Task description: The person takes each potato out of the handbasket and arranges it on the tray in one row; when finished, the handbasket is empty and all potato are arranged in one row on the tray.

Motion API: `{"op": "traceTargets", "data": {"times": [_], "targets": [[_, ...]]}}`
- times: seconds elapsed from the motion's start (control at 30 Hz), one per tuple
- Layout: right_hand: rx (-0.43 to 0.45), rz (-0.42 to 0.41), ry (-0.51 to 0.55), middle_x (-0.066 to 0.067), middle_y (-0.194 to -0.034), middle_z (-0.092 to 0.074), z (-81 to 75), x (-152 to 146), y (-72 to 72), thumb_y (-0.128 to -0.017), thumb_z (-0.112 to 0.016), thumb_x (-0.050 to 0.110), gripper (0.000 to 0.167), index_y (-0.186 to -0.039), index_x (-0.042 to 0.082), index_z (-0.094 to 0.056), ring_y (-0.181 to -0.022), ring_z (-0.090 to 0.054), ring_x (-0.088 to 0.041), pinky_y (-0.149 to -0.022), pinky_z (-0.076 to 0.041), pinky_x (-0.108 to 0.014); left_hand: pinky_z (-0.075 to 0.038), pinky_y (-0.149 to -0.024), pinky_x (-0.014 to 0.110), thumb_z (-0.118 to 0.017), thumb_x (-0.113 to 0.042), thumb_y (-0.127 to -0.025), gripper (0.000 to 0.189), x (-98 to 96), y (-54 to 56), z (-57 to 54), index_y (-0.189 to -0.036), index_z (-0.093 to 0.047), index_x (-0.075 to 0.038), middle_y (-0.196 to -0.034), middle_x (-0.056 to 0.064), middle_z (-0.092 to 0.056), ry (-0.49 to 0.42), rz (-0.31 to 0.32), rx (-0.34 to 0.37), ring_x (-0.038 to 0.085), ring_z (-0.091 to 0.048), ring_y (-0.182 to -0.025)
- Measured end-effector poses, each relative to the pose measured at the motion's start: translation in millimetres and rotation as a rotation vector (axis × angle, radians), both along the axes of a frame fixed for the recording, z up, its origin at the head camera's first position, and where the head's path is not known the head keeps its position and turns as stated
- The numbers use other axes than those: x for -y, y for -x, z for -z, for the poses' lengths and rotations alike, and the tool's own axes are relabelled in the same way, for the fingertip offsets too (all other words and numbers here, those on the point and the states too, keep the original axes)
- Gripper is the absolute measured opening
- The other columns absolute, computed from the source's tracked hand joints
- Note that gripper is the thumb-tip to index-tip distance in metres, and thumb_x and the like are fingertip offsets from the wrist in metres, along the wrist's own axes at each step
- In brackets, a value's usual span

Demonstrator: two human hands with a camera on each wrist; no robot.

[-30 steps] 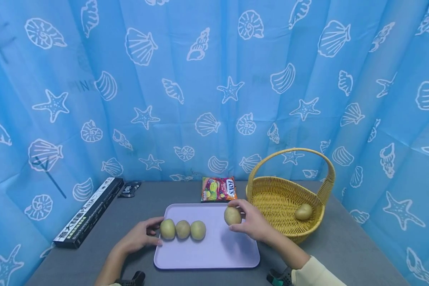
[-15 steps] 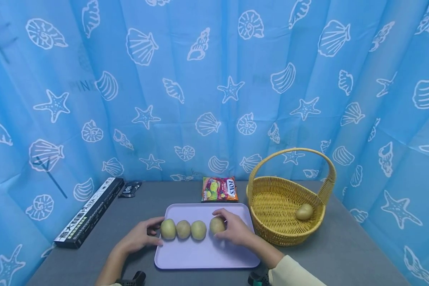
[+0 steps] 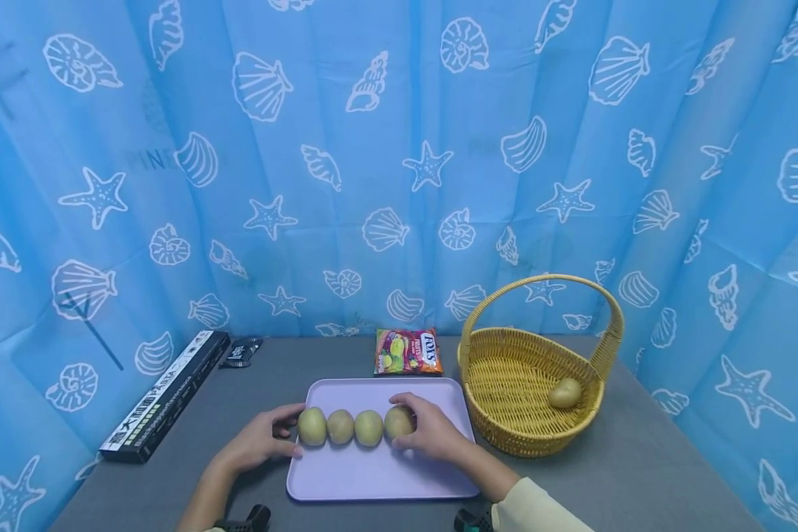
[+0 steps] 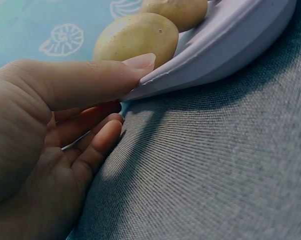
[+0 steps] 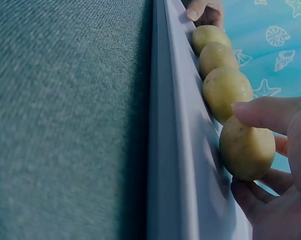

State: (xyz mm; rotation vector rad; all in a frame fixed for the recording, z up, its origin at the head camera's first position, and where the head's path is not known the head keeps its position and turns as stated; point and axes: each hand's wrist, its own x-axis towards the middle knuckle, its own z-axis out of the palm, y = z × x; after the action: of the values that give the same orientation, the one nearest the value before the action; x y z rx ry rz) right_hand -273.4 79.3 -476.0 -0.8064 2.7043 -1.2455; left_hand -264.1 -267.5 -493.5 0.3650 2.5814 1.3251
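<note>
A lilac tray (image 3: 386, 473) lies on the grey table with several potatoes lined up across it. My right hand (image 3: 435, 431) holds the rightmost potato (image 3: 397, 423) at the end of the row, thumb on its near side, fingers on the far side. In the right wrist view this potato (image 5: 247, 149) sits against its neighbour (image 5: 227, 93). At the tray's left edge, my left hand (image 3: 259, 441) rests with its thumb touching the rim and its fingers loosely bent, beside the leftmost potato (image 3: 312, 426). Part of the left fingers is hidden behind the thumb in the left wrist view.
A yellow wicker basket (image 3: 505, 432) with a tall handle stands right of the tray, one potato (image 3: 564, 393) inside. Behind the tray lies a FOX'S sweets bag (image 3: 408, 352). A long black-and-white box (image 3: 166, 399) and small black packet (image 3: 242, 352) lie left. A blue curtain (image 3: 399, 185) closes the back.
My right hand has carried its potato leftward and down from the tray's right part to the end of the row. The left hand has stayed at the tray's edge.
</note>
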Motion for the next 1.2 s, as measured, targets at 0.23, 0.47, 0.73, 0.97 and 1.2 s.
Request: {"op": "traceTargets", "data": {"times": [0.23,0.47,0.73,0.97,1.2], "targets": [[-0.038,-0.037,-0.046,-0.011,-0.123,-0.060,-2.6,-2,-0.9,-0.069,-0.085,0.012,0.069,-0.131,0.006,-0.056,-0.109,-0.057,-0.025,-0.095,-0.046,-0.045,-0.047,-0.092,0.050,-0.083,-0.026,-0.074,0.084,0.6,-0.7,-0.8,-0.143,-0.044,0.000,-0.136,0.022,-0.051,0.001,-0.001,-0.003,0.032,-0.056,-0.110],[-0.098,-0.051,-0.083,-0.006,-0.119,-0.061,-0.7,-2,-0.1,-0.067,-0.086,0.014,0.064,-0.125,0.006,-0.061,-0.110,-0.056,-0.024,-0.097,-0.045,-0.043,-0.047,-0.092,0.050,-0.083,-0.028,-0.074,0.085,1.3,0.4,0.1,-0.143,-0.044,0.000,-0.135,0.022,-0.053,0.007,0.004,-0.004,0.031,-0.056,-0.110],[-0.068,-0.034,-0.066,-0.005,-0.119,-0.061,2.0,2,1.7,-0.067,-0.085,0.014,0.064,-0.125,0.008,-0.060,-0.109,-0.056,-0.023,-0.095,-0.046,-0.041,-0.047,-0.092,0.051,-0.084,-0.028,-0.073,0.084,0.7,1.0,1.7,-0.143,-0.045,0.000,-0.134,0.022,-0.053,0.005,0.002,-0.009,0.032,-0.056,-0.109],[-0.041,-0.037,-0.075,-0.007,-0.126,-0.059,-1.8,1,0.3,-0.069,-0.085,0.014,0.067,-0.130,0.009,-0.058,-0.113,-0.056,-0.025,-0.096,-0.046,-0.043,-0.047,-0.092,0.048,-0.083,-0.026,-0.074,0.083,1.0,1.6,2.5,-0.142,-0.045,0.001,-0.134,0.021,-0.054,-0.011,0.015,-0.023,0.032,-0.056,-0.111],[-0.081,-0.090,-0.057,-0.012,-0.131,-0.057,-20.8,-11,-2.5,-0.072,-0.083,0.011,0.067,-0.133,0.005,-0.055,-0.114,-0.057,-0.033,-0.095,-0.047,-0.049,-0.047,-0.093,0.050,-0.083,-0.027,-0.075,0.083,0.6,1.7,2.0,-0.143,-0.045,0.000,-0.135,0.022,-0.053,-0.001,0.009,-0.014,0.033,-0.055,-0.112]]}}
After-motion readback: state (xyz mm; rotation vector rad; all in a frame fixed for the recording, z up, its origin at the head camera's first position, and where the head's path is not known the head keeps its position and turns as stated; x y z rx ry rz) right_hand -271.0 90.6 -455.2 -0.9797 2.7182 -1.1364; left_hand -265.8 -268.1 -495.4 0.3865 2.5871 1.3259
